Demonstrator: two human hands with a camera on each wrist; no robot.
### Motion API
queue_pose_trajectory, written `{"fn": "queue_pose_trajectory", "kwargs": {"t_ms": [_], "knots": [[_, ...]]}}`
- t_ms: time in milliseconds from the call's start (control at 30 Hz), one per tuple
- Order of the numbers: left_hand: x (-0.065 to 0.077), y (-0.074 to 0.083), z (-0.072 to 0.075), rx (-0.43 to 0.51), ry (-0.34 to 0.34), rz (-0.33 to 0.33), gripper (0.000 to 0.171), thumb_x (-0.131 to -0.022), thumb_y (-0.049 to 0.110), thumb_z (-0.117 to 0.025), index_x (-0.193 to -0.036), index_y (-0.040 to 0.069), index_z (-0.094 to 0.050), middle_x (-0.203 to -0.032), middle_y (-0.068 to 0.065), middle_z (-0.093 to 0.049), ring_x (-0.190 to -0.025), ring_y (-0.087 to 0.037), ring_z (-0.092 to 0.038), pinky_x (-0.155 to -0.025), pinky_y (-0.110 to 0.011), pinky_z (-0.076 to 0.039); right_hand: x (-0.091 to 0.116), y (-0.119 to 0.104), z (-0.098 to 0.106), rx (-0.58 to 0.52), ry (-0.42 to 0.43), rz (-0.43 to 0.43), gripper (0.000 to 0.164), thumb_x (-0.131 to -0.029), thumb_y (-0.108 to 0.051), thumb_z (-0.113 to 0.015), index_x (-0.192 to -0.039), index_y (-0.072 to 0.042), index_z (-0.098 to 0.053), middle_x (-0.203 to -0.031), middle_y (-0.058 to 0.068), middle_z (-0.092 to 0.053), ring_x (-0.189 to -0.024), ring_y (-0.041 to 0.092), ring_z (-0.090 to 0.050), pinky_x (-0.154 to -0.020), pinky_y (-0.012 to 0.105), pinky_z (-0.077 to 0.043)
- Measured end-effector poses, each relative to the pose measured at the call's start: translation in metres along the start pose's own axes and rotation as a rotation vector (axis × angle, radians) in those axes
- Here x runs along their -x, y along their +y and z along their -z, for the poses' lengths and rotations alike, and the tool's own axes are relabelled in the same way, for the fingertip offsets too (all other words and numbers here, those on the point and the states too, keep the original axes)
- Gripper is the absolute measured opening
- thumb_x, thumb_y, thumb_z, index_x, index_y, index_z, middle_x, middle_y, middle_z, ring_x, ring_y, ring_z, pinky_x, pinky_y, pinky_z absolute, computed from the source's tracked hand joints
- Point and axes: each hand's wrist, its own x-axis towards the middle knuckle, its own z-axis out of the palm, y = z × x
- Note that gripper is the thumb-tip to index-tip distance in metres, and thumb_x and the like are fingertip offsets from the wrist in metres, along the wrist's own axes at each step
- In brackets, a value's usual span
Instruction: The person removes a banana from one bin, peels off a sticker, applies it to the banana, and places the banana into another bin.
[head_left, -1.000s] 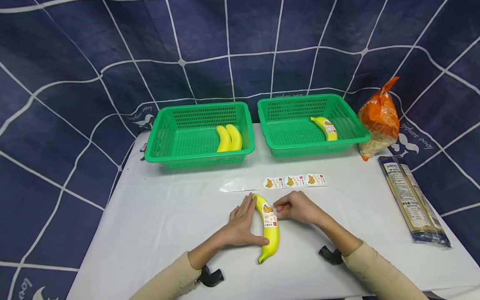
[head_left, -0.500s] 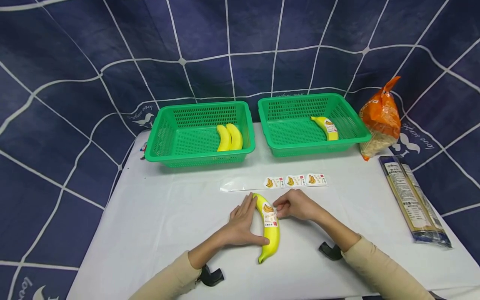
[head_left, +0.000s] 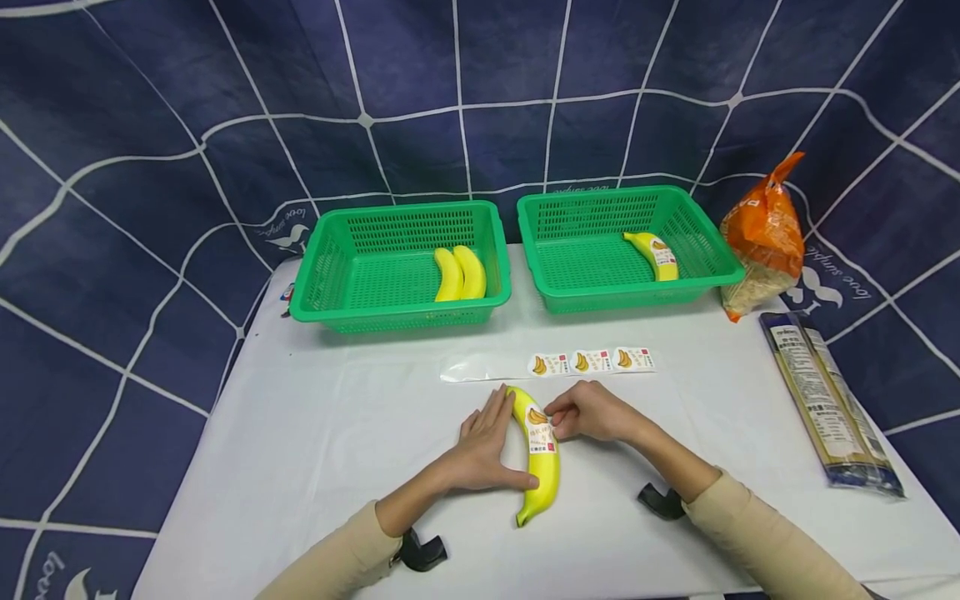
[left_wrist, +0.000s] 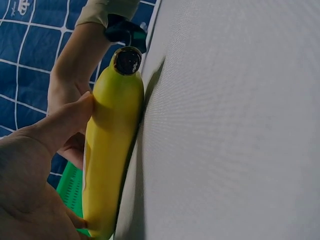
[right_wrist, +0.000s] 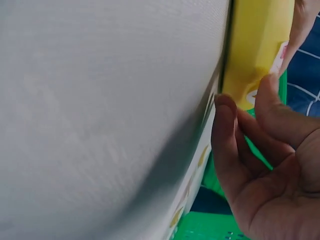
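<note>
A yellow banana (head_left: 548,479) lies lengthwise on the white table between the two hands. It bears a white sticker (head_left: 538,435) with a banana picture and red print. Along its left side rests my left hand (head_left: 487,454), fingers straight toward the far end; the left thumb (left_wrist: 82,107) touches it near the close end. At the sticker's right edge is my right hand (head_left: 596,414). In the right wrist view, the right thumb (right_wrist: 270,92) presses at the sticker, and a gap separates it from the loosely bent index finger (right_wrist: 225,130).
Behind lies a backing strip (head_left: 480,367) with three stickers (head_left: 590,361). The left green basket (head_left: 390,317) holds two bananas (head_left: 461,273); the right green basket (head_left: 630,298) holds one stickered banana (head_left: 651,252). An orange bag (head_left: 765,237) and flat packages (head_left: 828,400) lie at the right.
My right fingers have shifted very slightly along the sticker's edge. The left hand and the banana stay in place.
</note>
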Motion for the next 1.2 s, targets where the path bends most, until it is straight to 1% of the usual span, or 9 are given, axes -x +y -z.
{"fn": "queue_pose_trajectory", "kwargs": {"t_ms": [200,367,533,667,767,867,1000,1133,1200], "knots": [[0.0,-0.001,0.0,-0.015,0.011,-0.01,0.127,-0.07,0.057,-0.079,-0.157,0.004,-0.002,-0.165,-0.011,0.008,-0.153,-0.028,0.005,-0.118,-0.061,-0.007,0.003,0.0,-0.001,-0.03,-0.026,0.044,0.064,-0.07,-0.016,-0.086,-0.125,0.006,-0.063,-0.091,0.0,-0.07,-0.074,0.005,-0.063,-0.065,0.017,-0.054],[-0.001,0.0,0.0,-0.017,0.014,0.005,0.128,-0.069,0.058,-0.079,-0.157,0.005,-0.003,-0.165,-0.011,0.007,-0.153,-0.028,0.002,-0.118,-0.06,-0.009,0.004,0.0,-0.002,-0.063,-0.033,0.008,0.07,-0.068,-0.018,-0.088,-0.128,0.005,-0.06,-0.093,0.0,-0.068,-0.078,0.008,-0.065,-0.069,0.019,-0.055],[-0.001,0.0,-0.001,-0.025,0.009,0.007,0.128,-0.07,0.059,-0.078,-0.157,0.005,-0.002,-0.165,-0.011,0.007,-0.154,-0.027,0.001,-0.118,-0.06,-0.009,0.003,0.001,-0.005,-0.09,-0.016,-0.017,0.065,-0.073,-0.025,-0.086,-0.125,0.003,-0.061,-0.094,0.002,-0.068,-0.081,0.009,-0.066,-0.072,0.022,-0.055],[-0.001,0.0,-0.001,-0.015,0.005,0.004,0.127,-0.071,0.06,-0.077,-0.157,0.005,-0.001,-0.165,-0.01,0.008,-0.154,-0.025,0.002,-0.119,-0.059,-0.006,0.001,-0.001,-0.01,-0.107,0.015,-0.068,0.058,-0.077,-0.03,-0.083,-0.122,0.0,-0.061,-0.094,0.003,-0.066,-0.082,0.01,-0.065,-0.074,0.024,-0.053],[-0.002,0.001,-0.002,-0.003,0.007,0.0,0.127,-0.071,0.06,-0.077,-0.157,0.005,-0.001,-0.165,-0.009,0.009,-0.154,-0.025,0.002,-0.119,-0.059,-0.006,0.001,-0.004,-0.013,-0.128,0.035,-0.127,0.055,-0.077,-0.031,-0.082,-0.12,-0.003,-0.061,-0.094,0.003,-0.064,-0.08,0.011,-0.062,-0.073,0.025,-0.05],[-0.003,0.002,-0.002,0.0,0.007,-0.011,0.128,-0.071,0.059,-0.078,-0.157,0.005,-0.001,-0.165,-0.01,0.009,-0.154,-0.025,0.001,-0.119,-0.058,-0.008,0.002,-0.008,-0.013,-0.151,0.052,-0.165,0.052,-0.077,-0.028,-0.082,-0.118,-0.004,-0.061,-0.093,0.005,-0.064,-0.078,0.014,-0.059,-0.07,0.027,-0.048],[-0.004,0.002,-0.004,0.0,0.019,-0.025,0.127,-0.071,0.058,-0.078,-0.157,0.004,-0.001,-0.165,-0.01,0.009,-0.154,-0.024,0.0,-0.119,-0.058,-0.01,0.002,-0.01,-0.012,-0.209,0.08,-0.211,0.048,-0.076,-0.023,-0.082,-0.115,-0.005,-0.061,-0.09,0.006,-0.064,-0.075,0.016,-0.057,-0.067,0.027,-0.047],[-0.002,0.002,-0.007,-0.042,0.046,-0.046,0.124,-0.073,0.06,-0.075,-0.156,0.003,-0.003,-0.165,-0.01,0.007,-0.154,-0.024,-0.003,-0.118,-0.059,-0.014,0.0,-0.011,-0.013,-0.252,0.092,-0.24,0.048,-0.076,-0.021,-0.082,-0.116,-0.004,-0.06,-0.087,0.008,-0.063,-0.073,0.016,-0.058,-0.066,0.026,-0.048],[-0.001,0.003,-0.008,-0.069,0.053,-0.061,0.122,-0.076,0.061,-0.073,-0.156,0.001,-0.003,-0.165,-0.012,0.007,-0.154,-0.025,-0.004,-0.118,-0.06,-0.014,-0.001,-0.012,-0.014,-0.239,0.096,-0.25,0.048,-0.077,-0.023,-0.081,-0.117,-0.005,-0.06,-0.087,0.007,-0.063,-0.073,0.016,-0.058,-0.066,0.026,-0.048]]}}
